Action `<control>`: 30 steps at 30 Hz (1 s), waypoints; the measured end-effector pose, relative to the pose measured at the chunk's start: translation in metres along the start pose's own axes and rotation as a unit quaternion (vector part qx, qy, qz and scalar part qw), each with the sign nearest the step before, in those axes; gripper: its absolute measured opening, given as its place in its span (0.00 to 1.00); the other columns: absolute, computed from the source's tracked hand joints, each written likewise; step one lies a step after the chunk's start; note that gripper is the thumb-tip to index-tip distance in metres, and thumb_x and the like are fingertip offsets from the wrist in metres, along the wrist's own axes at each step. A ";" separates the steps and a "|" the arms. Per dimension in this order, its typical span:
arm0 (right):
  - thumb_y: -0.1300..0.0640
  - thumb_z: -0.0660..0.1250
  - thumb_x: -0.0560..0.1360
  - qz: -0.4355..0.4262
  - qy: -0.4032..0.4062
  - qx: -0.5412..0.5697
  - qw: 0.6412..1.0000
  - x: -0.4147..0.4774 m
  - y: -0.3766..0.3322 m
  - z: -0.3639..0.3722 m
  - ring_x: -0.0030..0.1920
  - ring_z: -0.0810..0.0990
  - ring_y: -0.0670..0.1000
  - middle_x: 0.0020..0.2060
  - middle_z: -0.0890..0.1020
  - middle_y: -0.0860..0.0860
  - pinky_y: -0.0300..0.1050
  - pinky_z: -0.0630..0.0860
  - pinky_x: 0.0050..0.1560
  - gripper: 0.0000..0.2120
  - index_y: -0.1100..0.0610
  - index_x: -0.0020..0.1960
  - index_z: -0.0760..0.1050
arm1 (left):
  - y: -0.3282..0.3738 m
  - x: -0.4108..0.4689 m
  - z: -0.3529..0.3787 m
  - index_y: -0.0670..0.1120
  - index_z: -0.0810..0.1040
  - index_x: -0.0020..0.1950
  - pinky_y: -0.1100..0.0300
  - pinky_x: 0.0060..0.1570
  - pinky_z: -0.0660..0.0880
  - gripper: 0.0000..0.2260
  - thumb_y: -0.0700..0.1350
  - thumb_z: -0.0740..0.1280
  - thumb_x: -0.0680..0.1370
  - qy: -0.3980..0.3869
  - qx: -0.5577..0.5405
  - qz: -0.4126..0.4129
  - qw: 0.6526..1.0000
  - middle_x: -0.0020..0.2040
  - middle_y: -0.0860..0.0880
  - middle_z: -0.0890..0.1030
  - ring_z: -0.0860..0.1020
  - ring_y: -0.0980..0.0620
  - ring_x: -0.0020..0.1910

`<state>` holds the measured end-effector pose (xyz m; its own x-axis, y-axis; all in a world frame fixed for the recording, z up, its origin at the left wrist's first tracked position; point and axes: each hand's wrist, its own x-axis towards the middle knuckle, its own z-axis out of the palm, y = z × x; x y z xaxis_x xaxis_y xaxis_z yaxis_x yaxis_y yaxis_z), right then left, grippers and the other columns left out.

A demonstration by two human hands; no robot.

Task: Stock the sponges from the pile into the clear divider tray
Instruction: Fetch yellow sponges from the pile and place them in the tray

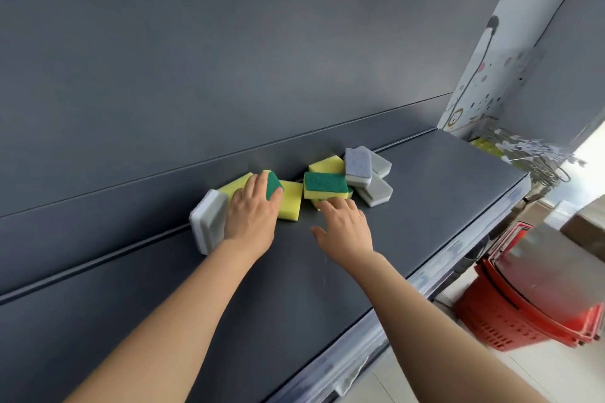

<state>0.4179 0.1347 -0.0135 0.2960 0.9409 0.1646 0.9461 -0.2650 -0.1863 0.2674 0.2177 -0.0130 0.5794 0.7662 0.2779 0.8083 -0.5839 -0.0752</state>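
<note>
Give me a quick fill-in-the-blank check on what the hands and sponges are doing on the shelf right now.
1. The left hand rests on a yellow sponge with a ____ scouring side.
2. The sponge standing on edge beside the left wrist is ____ and white.
3. The right hand reaches toward the pile with its fingers ____.
4. The stacked baskets on the floor are ____.

Missing words: green; grey; open; red

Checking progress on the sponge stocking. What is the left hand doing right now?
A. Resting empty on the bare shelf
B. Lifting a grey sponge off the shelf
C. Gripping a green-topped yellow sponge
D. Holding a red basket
C: the left hand has its fingers wrapped over a green-topped yellow sponge at the back of the dark grey shelf, with a grey and white sponge standing beside it.
</note>
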 end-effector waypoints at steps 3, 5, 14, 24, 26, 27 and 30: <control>0.49 0.67 0.74 -0.010 0.000 -0.009 1.000 0.027 0.007 0.006 0.67 0.66 0.56 0.67 0.68 0.52 0.49 0.65 0.63 0.23 0.53 0.66 0.68 | -0.001 0.017 0.012 0.49 0.68 0.67 0.51 0.57 0.69 0.29 0.40 0.72 0.68 -0.014 0.014 -0.020 1.000 0.72 0.39 0.62 0.64 0.41 0.68; 0.49 0.67 0.74 -0.020 -0.005 -0.012 1.000 0.042 0.010 0.010 0.70 0.62 0.55 0.71 0.64 0.53 0.49 0.63 0.66 0.25 0.53 0.68 0.65 | 0.000 0.023 0.019 0.49 0.68 0.68 0.51 0.53 0.71 0.30 0.41 0.73 0.67 -0.018 0.013 -0.037 0.999 0.70 0.40 0.65 0.67 0.41 0.65; 0.55 0.65 0.73 -0.048 0.001 -0.077 0.996 0.086 0.019 0.031 0.66 0.65 0.57 0.66 0.69 0.52 0.49 0.63 0.63 0.31 0.49 0.73 0.58 | 0.012 0.027 0.023 0.51 0.49 0.76 0.53 0.58 0.66 0.37 0.43 0.64 0.71 -0.029 -0.045 -0.099 0.994 0.72 0.44 0.58 0.62 0.44 0.67; 0.60 0.64 0.74 -0.108 0.124 0.213 0.963 0.064 0.013 0.000 0.46 0.76 0.58 0.47 0.80 0.55 0.53 0.74 0.44 0.21 0.55 0.66 0.70 | 0.036 -0.010 -0.024 0.64 0.67 0.66 0.59 0.59 0.66 0.34 0.33 0.59 0.68 0.035 -0.589 -0.291 0.753 0.65 0.56 0.68 0.66 0.58 0.62; 0.58 0.62 0.76 -0.120 0.103 0.291 0.944 0.046 0.012 -0.010 0.47 0.74 0.53 0.45 0.79 0.50 0.50 0.72 0.45 0.21 0.51 0.69 0.67 | 0.043 -0.025 -0.035 0.62 0.72 0.62 0.60 0.52 0.69 0.33 0.34 0.59 0.63 0.071 -0.724 -0.304 0.615 0.60 0.53 0.74 0.72 0.55 0.56; 0.57 0.63 0.77 -0.122 0.094 0.318 0.935 0.037 0.012 -0.015 0.46 0.73 0.51 0.43 0.77 0.46 0.49 0.72 0.46 0.20 0.50 0.68 0.68 | 0.046 -0.035 -0.038 0.59 0.73 0.61 0.59 0.49 0.70 0.33 0.34 0.58 0.60 0.088 -0.771 -0.306 0.551 0.57 0.50 0.76 0.74 0.53 0.53; 0.51 0.64 0.76 -0.100 0.044 0.392 0.913 0.011 0.009 -0.022 0.41 0.69 0.48 0.34 0.71 0.40 0.45 0.70 0.43 0.15 0.47 0.63 0.73 | 0.054 -0.072 -0.044 0.51 0.75 0.61 0.55 0.47 0.70 0.33 0.32 0.59 0.58 0.119 -0.881 -0.283 0.361 0.53 0.46 0.79 0.77 0.48 0.47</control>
<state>0.4327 0.1379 0.0080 0.1701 0.9243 0.3417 0.6074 0.1747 -0.7749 0.2654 0.1193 0.0048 0.1787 0.9742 -0.1382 -0.6523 0.2224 0.7246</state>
